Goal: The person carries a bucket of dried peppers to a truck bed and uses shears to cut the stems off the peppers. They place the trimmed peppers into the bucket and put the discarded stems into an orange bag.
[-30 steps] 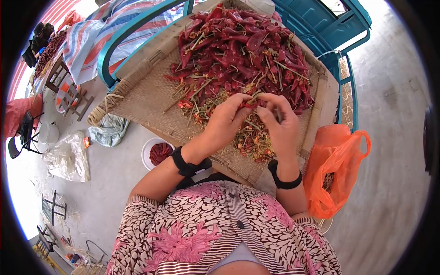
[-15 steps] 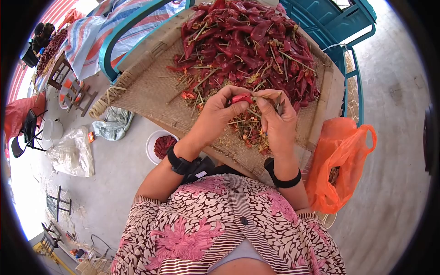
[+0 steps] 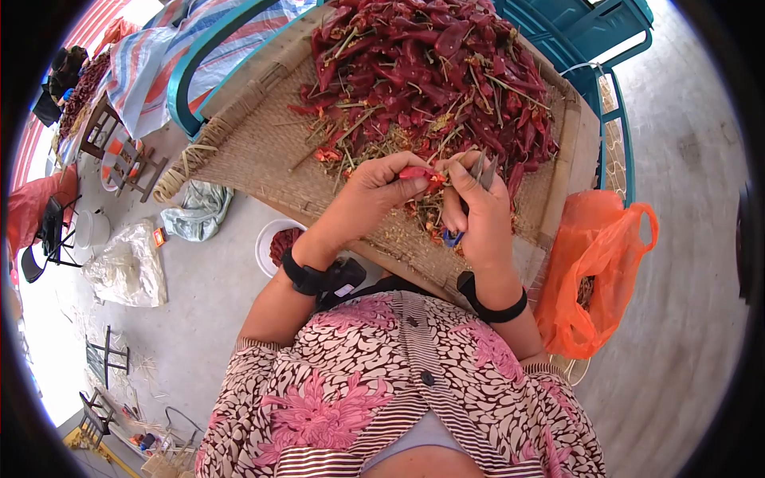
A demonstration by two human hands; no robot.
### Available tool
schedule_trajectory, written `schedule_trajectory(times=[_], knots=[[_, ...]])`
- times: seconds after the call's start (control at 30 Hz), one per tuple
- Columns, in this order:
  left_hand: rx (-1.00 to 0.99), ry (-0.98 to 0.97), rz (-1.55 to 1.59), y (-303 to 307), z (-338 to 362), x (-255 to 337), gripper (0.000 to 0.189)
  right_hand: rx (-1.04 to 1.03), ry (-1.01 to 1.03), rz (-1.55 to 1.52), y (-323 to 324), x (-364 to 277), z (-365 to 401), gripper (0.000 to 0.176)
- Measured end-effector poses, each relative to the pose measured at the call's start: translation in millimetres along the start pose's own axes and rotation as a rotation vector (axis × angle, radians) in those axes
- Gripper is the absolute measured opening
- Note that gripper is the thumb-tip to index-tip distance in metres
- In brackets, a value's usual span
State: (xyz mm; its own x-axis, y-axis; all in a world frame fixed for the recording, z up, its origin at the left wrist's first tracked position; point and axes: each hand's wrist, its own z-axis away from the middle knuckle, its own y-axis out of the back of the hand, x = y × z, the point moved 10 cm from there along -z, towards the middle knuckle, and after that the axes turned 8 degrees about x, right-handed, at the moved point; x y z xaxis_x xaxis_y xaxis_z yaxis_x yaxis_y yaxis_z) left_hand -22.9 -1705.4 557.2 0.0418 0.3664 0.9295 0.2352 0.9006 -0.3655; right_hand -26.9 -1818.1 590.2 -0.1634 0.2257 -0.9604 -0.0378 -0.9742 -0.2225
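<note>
A heap of dried red chili peppers (image 3: 446, 64) covers the far part of a woven tray (image 3: 263, 151). Over the tray's near part, my left hand (image 3: 370, 195) pinches a red chili pepper (image 3: 414, 173), its torn end facing right. Touching that end are the fingertips of my right hand (image 3: 482, 211), which also holds small scissors (image 3: 483, 169) with metal blades pointing away from me and a blue handle below the palm. Stems, seeds and pepper bits lie on the tray around both hands.
An orange plastic bag (image 3: 594, 271) hangs at the tray's right. A white bowl (image 3: 263, 247) with dark red contents sits below its left edge. Teal metal rails (image 3: 187, 88) flank the tray. A person (image 3: 68, 72) is at the far left, near a striped tarp (image 3: 147, 76).
The right hand has turned, so the scissor blades and blue handle show more clearly. The pepper's right end now looks torn open. The view has shifted slightly.
</note>
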Motion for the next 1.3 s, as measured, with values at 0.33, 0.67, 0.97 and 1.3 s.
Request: schedule_trajectory(times=[0.33,0.67,0.97,1.3], knots=[[-0.070,0.108,0.167,5.6,8.3,-5.0,0.014,-0.397,-0.777,-0.861,-28.3,58.5,13.2,0.016],[-0.269,0.342,0.120,15.8,24.3,-19.2,0.012,-0.334,-0.802,-0.676,-26.7,84.1,23.4,0.018],[-0.502,0.419,-0.292,24.8,77.1,23.0,0.011,-0.060,-0.291,-0.369,22.5,33.3,-10.2,0.010],[-0.069,0.523,-0.858,218.8,162.6,-119.2,0.015,0.520,0.093,1.494,162.3,-46.3,-45.5,0.039]])
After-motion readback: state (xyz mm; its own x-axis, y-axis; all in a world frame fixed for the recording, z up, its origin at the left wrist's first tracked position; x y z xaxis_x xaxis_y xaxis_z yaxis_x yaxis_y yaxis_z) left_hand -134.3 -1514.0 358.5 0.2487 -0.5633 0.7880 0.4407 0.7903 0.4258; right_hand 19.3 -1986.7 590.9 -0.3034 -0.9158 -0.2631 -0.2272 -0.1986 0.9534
